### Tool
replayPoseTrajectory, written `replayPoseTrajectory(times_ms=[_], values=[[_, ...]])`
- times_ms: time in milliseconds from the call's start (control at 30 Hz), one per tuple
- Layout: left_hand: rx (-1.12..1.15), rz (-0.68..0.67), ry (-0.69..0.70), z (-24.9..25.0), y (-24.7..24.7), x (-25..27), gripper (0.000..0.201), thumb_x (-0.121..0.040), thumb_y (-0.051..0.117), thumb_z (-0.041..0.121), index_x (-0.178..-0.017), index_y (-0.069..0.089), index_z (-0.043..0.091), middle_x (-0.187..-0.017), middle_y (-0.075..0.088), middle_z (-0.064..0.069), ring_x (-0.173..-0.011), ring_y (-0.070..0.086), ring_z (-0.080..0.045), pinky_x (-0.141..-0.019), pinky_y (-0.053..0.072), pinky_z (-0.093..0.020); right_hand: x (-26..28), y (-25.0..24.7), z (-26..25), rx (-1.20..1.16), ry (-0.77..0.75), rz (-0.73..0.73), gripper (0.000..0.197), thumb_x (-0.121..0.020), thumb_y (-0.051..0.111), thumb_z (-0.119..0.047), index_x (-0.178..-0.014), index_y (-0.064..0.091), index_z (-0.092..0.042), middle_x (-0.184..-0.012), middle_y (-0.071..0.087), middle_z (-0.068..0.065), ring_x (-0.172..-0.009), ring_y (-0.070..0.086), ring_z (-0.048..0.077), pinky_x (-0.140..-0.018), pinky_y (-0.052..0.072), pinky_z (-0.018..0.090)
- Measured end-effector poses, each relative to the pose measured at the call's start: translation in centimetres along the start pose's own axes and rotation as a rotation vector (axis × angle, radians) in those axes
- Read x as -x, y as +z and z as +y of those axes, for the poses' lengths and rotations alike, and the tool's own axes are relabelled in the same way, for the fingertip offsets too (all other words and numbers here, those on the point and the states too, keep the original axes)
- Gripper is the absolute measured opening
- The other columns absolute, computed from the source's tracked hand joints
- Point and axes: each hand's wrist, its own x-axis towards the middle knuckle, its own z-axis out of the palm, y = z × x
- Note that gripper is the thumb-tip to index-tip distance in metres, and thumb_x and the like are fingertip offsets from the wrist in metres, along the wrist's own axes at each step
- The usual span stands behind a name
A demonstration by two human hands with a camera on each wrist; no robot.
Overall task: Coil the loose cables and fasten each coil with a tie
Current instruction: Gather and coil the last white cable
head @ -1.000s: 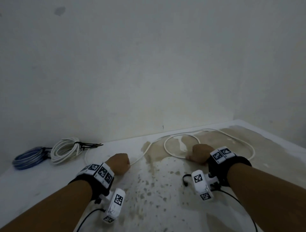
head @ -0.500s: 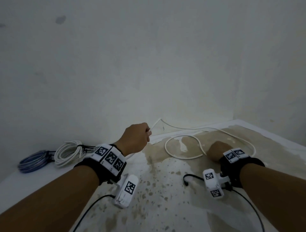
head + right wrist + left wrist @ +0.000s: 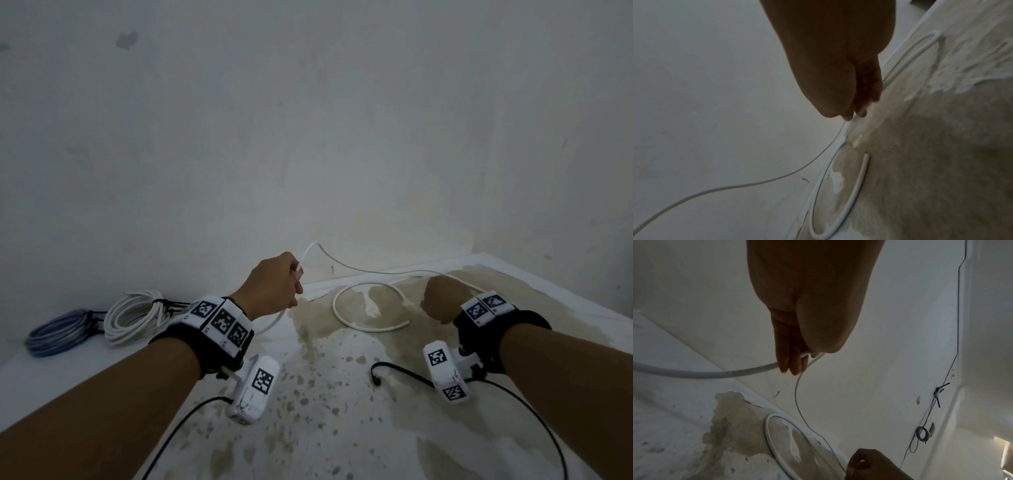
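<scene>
A: How far along is the task, in your opinion?

B: Going from the left, at about 9 o'clock on the stained white surface (image 3: 308,428), there is a blue coil (image 3: 60,334) and just beside it a white coil (image 3: 135,317). The white one has dark ties (image 3: 169,305) at its right side. For the blue one I cannot tell clearly if it is tied. So I judge two cables are finished.

A: And what is left?

B: The loose white cable (image 3: 359,272) is not coiled yet. It makes one open loop on the surface at about 12 o'clock, between the two hands, and its free end lies near the right hand. A black tie (image 3: 397,371) lies at about 3 o'clock, not yet used.

A: How are the hands?

B: The left hand (image 3: 275,291) is raised above the surface, fingers curled around the cable; it pinches it, and the cable rises in an arc from the fist. The right hand (image 3: 445,298) is lower, near the surface, closed like a fist. In the right wrist view its fingertips (image 3: 859,112) pinch the same cable.
</scene>
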Motion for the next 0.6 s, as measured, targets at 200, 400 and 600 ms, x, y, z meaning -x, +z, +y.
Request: replayPoseTrajectory(times_ms=[200,400,600], values=[[0.166,-0.154,0.103,1.9,-0.3,0.2,0.012,-0.1,0.046,0.008,-0.105,0.057,0.006,-0.092,0.072,-0.012,-0.071,0.073,-0.025,-0.071,0.061,-0.036,2.2,-2.2,-7.7,-1.181,-0.164,-0.232,0.055,-0.096,0.049,-0.055,-0.107,0.065,-0.004,-0.1,0.069,0.012,-0.087,0.065,0.025,-0.08,0.054,0.04],[-0.16,-0.272,0.136,0.5,1.8,2.2,0.018,-0.097,0.052,0.016,-0.098,0.069,0.009,-0.087,0.073,-0.004,-0.061,0.068,-0.014,-0.068,0.059,-0.03,0.5,-5.4,-13.4,-1.887,0.166,-0.31,0.02,-0.102,0.047,-0.018,-0.086,0.052,-0.007,-0.051,0.05,0.004,-0.047,0.046,0.019,-0.049,0.05,0.028],[-0.636,-0.18,-0.078,-8.2,0.4,4.2,0.017,-0.093,0.051,0.02,-0.094,0.067,0.013,-0.102,0.067,-0.007,-0.093,0.062,-0.025,-0.077,0.049,-0.033,-0.6,-3.6,-7.5,-1.275,0.205,-0.052,0.017,-0.097,0.046,-0.006,-0.082,0.054,-0.013,-0.066,0.042,0.003,-0.051,0.037,0.015,-0.047,0.037,0.026]])
